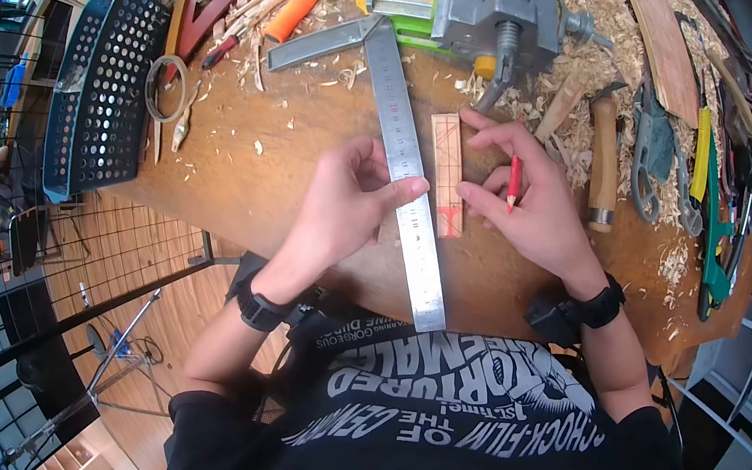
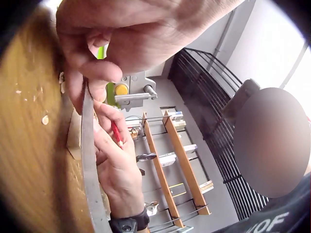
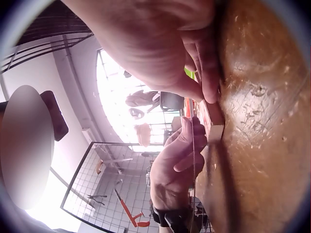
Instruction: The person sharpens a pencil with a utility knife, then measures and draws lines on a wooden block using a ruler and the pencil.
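Note:
My left hand [image 1: 350, 186] pinches the long steel blade of a try square [image 1: 417, 239], thumb on its face and fingers at its far edge. The blade carries ruler markings, and its grey stock [image 1: 320, 43] lies at the far end. Just right of the blade is a small wooden block [image 1: 450, 172] with pencil lines and red marks near its lower end. My right hand [image 1: 530, 199] holds a red pencil [image 1: 513, 183] between its fingers, while its thumb and index finger reach the block's right side. In the left wrist view the blade [image 2: 89, 160] stands on edge beside the block [image 2: 74, 138].
A grey vise [image 1: 502, 1] stands at the back, with wood shavings [image 1: 603, 1] around it. Chisels, including a wooden-handled one [image 1: 603, 155], and other tools lie on the right. A perforated blue basket [image 1: 101, 91] and an orange-handled tool [image 1: 294, 11] sit at the back left.

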### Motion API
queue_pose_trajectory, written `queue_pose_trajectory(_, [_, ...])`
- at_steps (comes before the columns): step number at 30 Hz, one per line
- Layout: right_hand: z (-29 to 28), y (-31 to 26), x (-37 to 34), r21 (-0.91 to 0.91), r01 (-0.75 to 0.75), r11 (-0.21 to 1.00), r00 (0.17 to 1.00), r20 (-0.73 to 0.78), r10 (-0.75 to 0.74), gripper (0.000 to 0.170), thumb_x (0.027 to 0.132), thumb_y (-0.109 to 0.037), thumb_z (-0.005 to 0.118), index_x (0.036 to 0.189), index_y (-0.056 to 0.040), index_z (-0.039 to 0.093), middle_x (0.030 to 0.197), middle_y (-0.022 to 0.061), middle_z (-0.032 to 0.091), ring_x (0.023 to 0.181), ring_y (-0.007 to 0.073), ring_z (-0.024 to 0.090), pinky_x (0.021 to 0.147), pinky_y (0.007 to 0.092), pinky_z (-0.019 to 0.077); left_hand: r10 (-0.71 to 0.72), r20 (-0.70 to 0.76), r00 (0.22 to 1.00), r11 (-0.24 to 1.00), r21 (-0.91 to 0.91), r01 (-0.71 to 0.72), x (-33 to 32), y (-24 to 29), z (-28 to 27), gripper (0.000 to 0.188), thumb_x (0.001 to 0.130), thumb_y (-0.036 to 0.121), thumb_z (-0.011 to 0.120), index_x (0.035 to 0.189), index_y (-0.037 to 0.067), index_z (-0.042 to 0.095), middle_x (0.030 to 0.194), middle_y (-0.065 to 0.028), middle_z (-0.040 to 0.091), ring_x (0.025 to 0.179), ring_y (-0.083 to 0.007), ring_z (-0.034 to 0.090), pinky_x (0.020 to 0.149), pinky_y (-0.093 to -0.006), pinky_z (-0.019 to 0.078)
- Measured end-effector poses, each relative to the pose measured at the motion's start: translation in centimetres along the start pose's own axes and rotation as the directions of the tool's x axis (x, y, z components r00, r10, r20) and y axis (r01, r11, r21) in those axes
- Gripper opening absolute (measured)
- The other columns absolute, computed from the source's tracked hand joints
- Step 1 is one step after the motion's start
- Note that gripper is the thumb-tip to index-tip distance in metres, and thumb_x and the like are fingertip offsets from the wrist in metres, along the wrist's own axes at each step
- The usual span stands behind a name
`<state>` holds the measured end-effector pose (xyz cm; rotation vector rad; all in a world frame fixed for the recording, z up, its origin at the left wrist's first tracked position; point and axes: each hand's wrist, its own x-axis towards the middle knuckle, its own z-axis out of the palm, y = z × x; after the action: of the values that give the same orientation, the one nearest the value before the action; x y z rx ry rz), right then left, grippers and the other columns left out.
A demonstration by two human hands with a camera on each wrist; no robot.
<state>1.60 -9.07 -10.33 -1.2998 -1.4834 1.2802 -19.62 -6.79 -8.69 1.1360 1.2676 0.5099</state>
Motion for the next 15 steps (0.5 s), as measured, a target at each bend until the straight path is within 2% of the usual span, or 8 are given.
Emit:
queue_pose_trajectory(5, [-0.01,-0.13,0.18,-0.052,-0.032,0.998,0.998,0.052,0.035,0.033,0.079,0.000,0.070,0.106,-0.0042,0.051,0.135,0.0126,0.054,0.066,0.0114,0.066,0.062,0.0254,0.0521,-0.013,-0.033,0.999,0.999,0.044,0.014,-0.25,0.17,-0.13,0.024,0.082,0.016,0.075,0.089,0.000,0.058,0.067,-0.0013,0.061,0.047,-0.0043,0.048,0.038,-0.0207,0.0365])
queue_pose_trajectory(8, [0.02,0.16,0.25,-0.068,-0.004,0.998,0.995,0.097,0.011,0.034,0.079,0.000,0.069,0.106,-0.0045,0.050,0.138,0.0124,0.051,0.066,0.0105,0.066,0.060,0.0255,0.0522,-0.013,-0.035,0.999,0.998,0.064,0.015,-0.26,0.25,-0.09,0.024,0.081,0.015,0.076,0.087,0.000,0.058,0.066,-0.0018,0.061,0.047,-0.0047,0.048,0.037,-0.0209,0.0368])
queue_pose_trajectory(10, [0.19,0.34,0.19,-0.019,0.012,1.000,0.995,0.098,-0.010,0.034,0.079,0.001,0.069,0.107,-0.0046,0.049,0.139,0.0134,0.050,0.066,0.0107,0.066,0.059,0.0252,0.0526,-0.023,-0.036,0.999,0.997,0.074,0.026,-0.29,0.28,-0.06,0.024,0.080,0.015,0.076,0.086,0.000,0.059,0.066,-0.0021,0.061,0.046,-0.0049,0.049,0.037,-0.0211,0.0369])
queue_pose_trajectory(15, [0.65,-0.34,0.03,0.022,-0.053,0.998,0.991,0.127,0.050,0.034,0.080,0.002,0.067,0.107,-0.0041,0.048,0.140,0.0150,0.049,0.067,0.0117,0.067,0.059,0.0253,0.0532,-0.026,-0.035,0.999,0.986,0.162,0.031,-0.26,0.10,-0.10,0.026,0.078,0.016,0.078,0.082,-0.001,0.058,0.064,-0.0040,0.061,0.042,-0.0058,0.048,0.034,-0.0224,0.0361])
